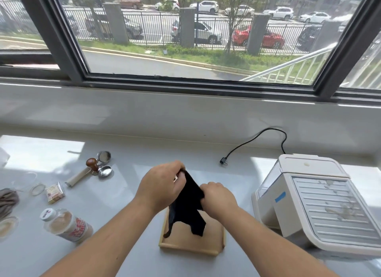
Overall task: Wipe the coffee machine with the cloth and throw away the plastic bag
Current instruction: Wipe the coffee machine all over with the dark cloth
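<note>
Fingers [179, 183] of left hand [162, 186] and right hand [218, 196] pinch plastic bag [185, 210].

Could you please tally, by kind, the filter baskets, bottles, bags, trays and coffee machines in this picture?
Round silver metal filter baskets: 2
Clear plastic bottle lying on its side: 1
Thin black plastic bag: 1
Shallow light wooden tray: 1
White boxy coffee machine: 1
Total: 6
</note>
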Available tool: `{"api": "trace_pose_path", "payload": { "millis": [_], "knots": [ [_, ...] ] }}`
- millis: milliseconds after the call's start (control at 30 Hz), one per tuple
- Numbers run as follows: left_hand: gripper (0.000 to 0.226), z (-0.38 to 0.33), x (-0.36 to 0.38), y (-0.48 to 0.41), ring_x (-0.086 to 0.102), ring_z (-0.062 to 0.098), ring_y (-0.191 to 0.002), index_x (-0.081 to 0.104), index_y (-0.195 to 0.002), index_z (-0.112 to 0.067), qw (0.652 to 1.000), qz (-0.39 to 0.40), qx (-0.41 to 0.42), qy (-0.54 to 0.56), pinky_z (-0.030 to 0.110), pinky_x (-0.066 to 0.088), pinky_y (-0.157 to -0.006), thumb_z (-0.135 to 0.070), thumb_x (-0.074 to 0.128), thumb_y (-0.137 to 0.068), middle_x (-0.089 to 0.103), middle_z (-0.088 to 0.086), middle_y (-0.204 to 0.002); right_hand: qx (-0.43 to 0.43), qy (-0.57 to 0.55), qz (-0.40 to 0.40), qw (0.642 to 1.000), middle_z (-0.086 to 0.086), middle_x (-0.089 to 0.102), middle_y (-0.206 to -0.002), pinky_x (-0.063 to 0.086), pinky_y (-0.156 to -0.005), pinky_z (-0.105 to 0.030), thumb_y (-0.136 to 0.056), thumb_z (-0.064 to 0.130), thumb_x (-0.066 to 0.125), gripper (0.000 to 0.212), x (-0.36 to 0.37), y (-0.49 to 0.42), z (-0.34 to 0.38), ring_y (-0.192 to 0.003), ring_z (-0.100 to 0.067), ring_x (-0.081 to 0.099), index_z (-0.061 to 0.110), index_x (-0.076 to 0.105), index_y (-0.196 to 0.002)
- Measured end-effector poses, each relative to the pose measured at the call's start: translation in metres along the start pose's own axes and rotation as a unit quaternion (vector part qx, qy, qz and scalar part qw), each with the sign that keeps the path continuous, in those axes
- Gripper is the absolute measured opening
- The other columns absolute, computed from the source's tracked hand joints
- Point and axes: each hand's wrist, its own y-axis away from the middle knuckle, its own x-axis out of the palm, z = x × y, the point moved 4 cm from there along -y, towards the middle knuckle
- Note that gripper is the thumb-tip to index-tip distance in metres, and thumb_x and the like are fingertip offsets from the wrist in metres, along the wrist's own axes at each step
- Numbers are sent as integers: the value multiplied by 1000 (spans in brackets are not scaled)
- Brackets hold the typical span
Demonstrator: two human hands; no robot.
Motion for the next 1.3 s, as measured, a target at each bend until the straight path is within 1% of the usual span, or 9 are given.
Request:
{"api": "trace_pose_path", "payload": {
  "millis": [67,233,333,633,800,900,1033,1167,1300],
  "knots": [
    [11,-1,-14,-5,59,11,-74,62,-97,-28,1000,-14,0,-15,33,47,-62,-30,51,-97,66,-14,-81,16,-29,-3,999,2,50,-77,28,-51,-33,-83,15,45,6,-14,-1,0,-75,-25,50,21,46,-80],
    [8,5,-42,-19,57,14,-77,65,-94,-28,998,-39,-6,-56,32,46,-62,-29,57,-94,65,-15,-84,23,-78,-67,994,1,65,-83,40,-53,-33,-84,22,45,15,-62,1,1,-78,-28,59,24,57,-92],
    [5,6,-53,-28,60,18,-78,67,-93,-26,996,-42,-21,-77,34,45,-63,-24,63,-93,66,-11,-85,17,-82,-100,991,3,61,-84,35,-54,-32,-87,27,45,12,-91,3,0,-81,-28,57,29,55,-95],
    [12,-26,-73,-62,63,23,-72,64,-101,-27,996,-37,-46,-68,38,53,-64,-31,53,-98,69,-10,-76,10,-85,-197,977,0,67,-85,46,-61,-37,-90,27,46,10,-185,18,-17,-80,-31,59,25,55,-94],
    [12,-58,-83,-83,64,23,-71,63,-102,-28,997,-57,-22,-55,36,52,-60,-33,52,-100,67,-14,-74,11,-79,-244,966,4,60,-76,35,-54,-34,-93,27,48,6,-232,32,-38,-74,-26,57,26,54,-92],
    [12,-81,-89,-95,60,18,-64,63,-101,-29,996,-74,1,-44,34,51,-56,-34,52,-100,63,-16,-69,14,-68,-280,957,12,53,-72,29,-51,-27,-93,27,48,5,-259,46,-52,-66,-11,51,27,54,-92],
    [12,-114,-91,-111,61,19,-65,63,-100,-28,996,-86,26,-24,37,54,-58,-34,53,-100,64,-14,-71,17,-71,-301,951,6,59,-81,41,-59,-34,-92,29,46,10,-290,64,-70,-76,-24,57,28,56,-96],
    [12,-148,-90,-128,61,20,-64,63,-100,-25,993,-96,60,-13,37,52,-56,-33,54,-100,65,-12,-71,13,-58,-337,939,5,60,-80,37,-60,-35,-95,27,49,8,-321,83,-91,-78,-25,57,27,57,-96],
    [11,-178,-82,-142,59,19,-65,64,-102,-27,991,-105,87,-2,33,46,-53,-33,56,-99,66,-13,-73,35,-51,-364,929,3,63,-81,44,-62,-38,-96,28,49,12,-346,102,-117,-78,-26,60,24,59,-100]
  ]
}}
